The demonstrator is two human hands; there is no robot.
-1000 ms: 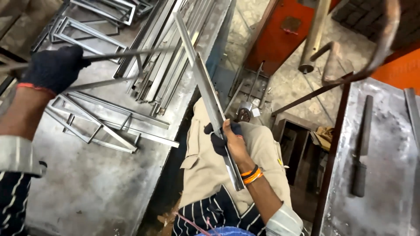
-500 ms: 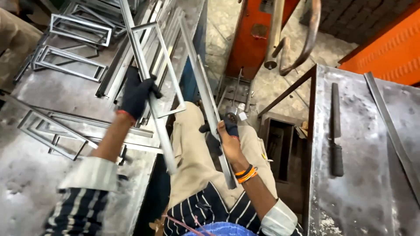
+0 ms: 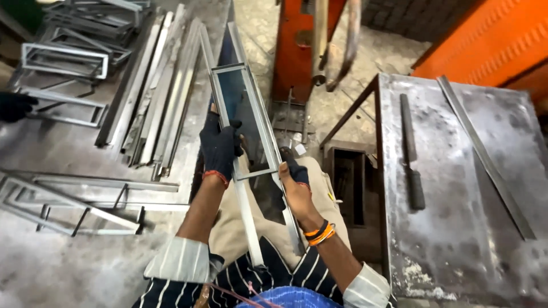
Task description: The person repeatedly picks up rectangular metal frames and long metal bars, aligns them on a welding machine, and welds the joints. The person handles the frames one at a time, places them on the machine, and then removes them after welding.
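I hold a long, narrow rectangular metal frame [image 3: 242, 122] over my lap, its far end pointing away from me. My left hand [image 3: 220, 145], in a dark glove, grips the frame's left rail. My right hand [image 3: 294, 182], also partly gloved, with orange bangles at the wrist, grips the right rail near a short crossbar. The rails run down past my hands towards my striped shirt.
A steel table [image 3: 85, 268] at left carries loose angle strips [image 3: 160, 97] and several welded frames [image 3: 65, 60]. Another person's gloved hand [image 3: 14, 105] shows at the far left. A second metal table [image 3: 456, 188] at right bears a file [image 3: 412, 151] and a flat strip [image 3: 485, 154]. An orange machine [image 3: 297, 51] stands ahead.
My left hand brought a strip from the table pile to the piece in my right hand; both hands now hold one rectangular frame over my lap. The view shifted right.
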